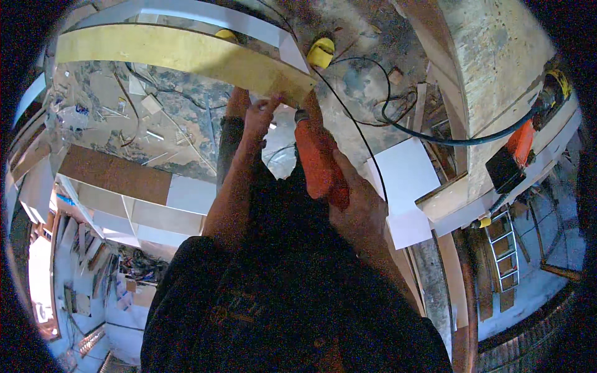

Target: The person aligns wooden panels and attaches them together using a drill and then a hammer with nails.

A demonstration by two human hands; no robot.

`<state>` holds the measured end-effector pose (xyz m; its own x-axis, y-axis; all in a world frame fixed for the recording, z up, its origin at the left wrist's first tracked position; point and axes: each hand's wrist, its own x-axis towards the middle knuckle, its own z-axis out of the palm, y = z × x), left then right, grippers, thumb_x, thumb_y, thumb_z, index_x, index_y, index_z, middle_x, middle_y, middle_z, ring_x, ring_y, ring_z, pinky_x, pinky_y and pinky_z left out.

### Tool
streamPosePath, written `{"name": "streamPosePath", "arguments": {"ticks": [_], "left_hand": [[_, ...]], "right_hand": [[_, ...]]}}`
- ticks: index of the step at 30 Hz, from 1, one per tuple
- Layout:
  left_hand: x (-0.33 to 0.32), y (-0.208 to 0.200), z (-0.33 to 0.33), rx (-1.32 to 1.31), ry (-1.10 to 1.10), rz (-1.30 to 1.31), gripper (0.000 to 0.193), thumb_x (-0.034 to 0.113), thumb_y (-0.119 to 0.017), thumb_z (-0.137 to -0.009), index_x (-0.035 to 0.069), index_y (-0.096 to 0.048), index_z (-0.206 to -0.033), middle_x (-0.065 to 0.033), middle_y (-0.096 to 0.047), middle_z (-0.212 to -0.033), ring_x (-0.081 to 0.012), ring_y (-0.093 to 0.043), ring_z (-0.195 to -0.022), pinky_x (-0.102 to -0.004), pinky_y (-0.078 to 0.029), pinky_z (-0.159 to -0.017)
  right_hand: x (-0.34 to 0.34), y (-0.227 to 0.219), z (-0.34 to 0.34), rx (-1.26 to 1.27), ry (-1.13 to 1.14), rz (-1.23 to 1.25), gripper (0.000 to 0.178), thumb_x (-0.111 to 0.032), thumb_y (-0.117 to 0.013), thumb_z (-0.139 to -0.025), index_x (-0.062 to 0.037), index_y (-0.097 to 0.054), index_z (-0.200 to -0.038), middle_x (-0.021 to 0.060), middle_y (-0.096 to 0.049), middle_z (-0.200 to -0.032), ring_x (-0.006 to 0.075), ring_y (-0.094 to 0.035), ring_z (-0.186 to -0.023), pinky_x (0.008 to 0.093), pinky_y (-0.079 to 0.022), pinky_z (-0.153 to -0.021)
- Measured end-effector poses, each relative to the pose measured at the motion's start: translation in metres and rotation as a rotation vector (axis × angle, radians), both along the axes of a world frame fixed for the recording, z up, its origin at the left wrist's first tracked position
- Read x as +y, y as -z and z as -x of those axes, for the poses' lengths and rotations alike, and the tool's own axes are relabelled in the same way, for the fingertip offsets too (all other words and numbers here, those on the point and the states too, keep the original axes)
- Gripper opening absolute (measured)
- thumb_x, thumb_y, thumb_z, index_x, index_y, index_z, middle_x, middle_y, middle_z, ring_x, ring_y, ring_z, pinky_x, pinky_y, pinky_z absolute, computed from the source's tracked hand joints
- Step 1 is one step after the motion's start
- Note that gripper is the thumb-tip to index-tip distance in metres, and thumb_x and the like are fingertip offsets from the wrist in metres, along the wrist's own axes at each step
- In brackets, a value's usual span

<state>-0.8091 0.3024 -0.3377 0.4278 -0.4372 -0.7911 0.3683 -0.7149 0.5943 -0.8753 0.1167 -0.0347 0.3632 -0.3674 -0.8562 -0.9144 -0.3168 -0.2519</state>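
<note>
My right hand (359, 193) grips a red power drill (314, 155). The drill's dark chuck points up at the near edge of a long pale-yellow board (155, 50), close to its right end. My left hand (256, 121) is at the same edge, just left of the chuck, with thumb and fingertips drawn together. Whatever sits between those fingertips is too small to make out. The board lies across in front of my legs, with a white panel (205, 18) running along its far side.
A yellow sandal (321, 53) shows beyond the board. Black cable (460, 142) loops over the littered floor to the right. A second red power tool (521, 144) lies on the bench at right, near a white sheet (407, 177). A cabinet carcass (137, 211) stands left.
</note>
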Motion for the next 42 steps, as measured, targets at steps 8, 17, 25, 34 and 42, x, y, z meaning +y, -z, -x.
{"name": "streamPosePath", "arguments": {"ticks": [8, 17, 25, 34, 42], "left_hand": [[-0.031, 0.004, -0.006, 0.207, -0.037, -0.006, 0.046, 0.046, -0.064, -0.090, 0.001, -0.065, -0.080, -0.0034, -0.058, -0.066, -0.0112, -0.049, -0.060, -0.0293, -0.039, -0.054], [-0.029, 0.000, 0.002, 0.138, -0.172, 0.160, 0.041, 0.038, -0.061, -0.093, -0.001, -0.069, -0.088, -0.0067, -0.063, -0.071, -0.0129, -0.053, -0.065, -0.0328, -0.043, -0.059], [-0.030, 0.002, 0.001, 0.106, -0.154, 0.171, 0.039, 0.035, -0.061, -0.093, -0.003, -0.070, -0.088, -0.0064, -0.064, -0.068, -0.0103, -0.052, -0.063, -0.0318, -0.042, -0.056], [-0.045, -0.007, 0.005, 0.011, -0.308, 0.276, 0.047, 0.040, -0.062, -0.092, -0.003, -0.069, -0.074, -0.0018, -0.054, -0.054, -0.0087, -0.042, -0.051, -0.0328, -0.034, -0.047], [-0.031, -0.001, 0.000, 0.153, -0.152, 0.194, 0.041, 0.036, -0.060, -0.094, -0.003, -0.070, -0.088, -0.0117, -0.071, -0.078, -0.0146, -0.062, -0.069, -0.0334, -0.049, -0.066]], "right_hand": [[0.009, 0.000, 0.007, 0.013, 0.013, 0.030, 0.074, -0.006, -0.069, -0.073, -0.0208, -0.044, -0.142, 0.0186, -0.066, -0.104, 0.0355, -0.066, -0.093, 0.0425, -0.053, -0.080], [0.012, -0.002, 0.004, 0.046, 0.013, 0.080, 0.074, -0.006, -0.067, -0.072, -0.0209, -0.044, -0.141, 0.0181, -0.067, -0.102, 0.0361, -0.066, -0.090, 0.0424, -0.053, -0.078], [0.010, 0.004, 0.010, -0.056, -0.029, 0.121, 0.076, -0.006, -0.069, -0.072, -0.0208, -0.044, -0.142, 0.0158, -0.066, -0.094, 0.0344, -0.065, -0.084, 0.0444, -0.052, -0.078], [0.007, 0.005, 0.006, 0.079, -0.052, 0.034, 0.078, -0.006, -0.069, -0.071, -0.0219, -0.042, -0.142, 0.0159, -0.066, -0.096, 0.0334, -0.066, -0.087, 0.0435, -0.053, -0.076], [0.009, 0.005, -0.001, 0.102, -0.089, 0.044, 0.080, -0.008, -0.070, -0.070, -0.0248, -0.041, -0.143, 0.0157, -0.067, -0.095, 0.0346, -0.065, -0.087, 0.0439, -0.052, -0.075]]}}
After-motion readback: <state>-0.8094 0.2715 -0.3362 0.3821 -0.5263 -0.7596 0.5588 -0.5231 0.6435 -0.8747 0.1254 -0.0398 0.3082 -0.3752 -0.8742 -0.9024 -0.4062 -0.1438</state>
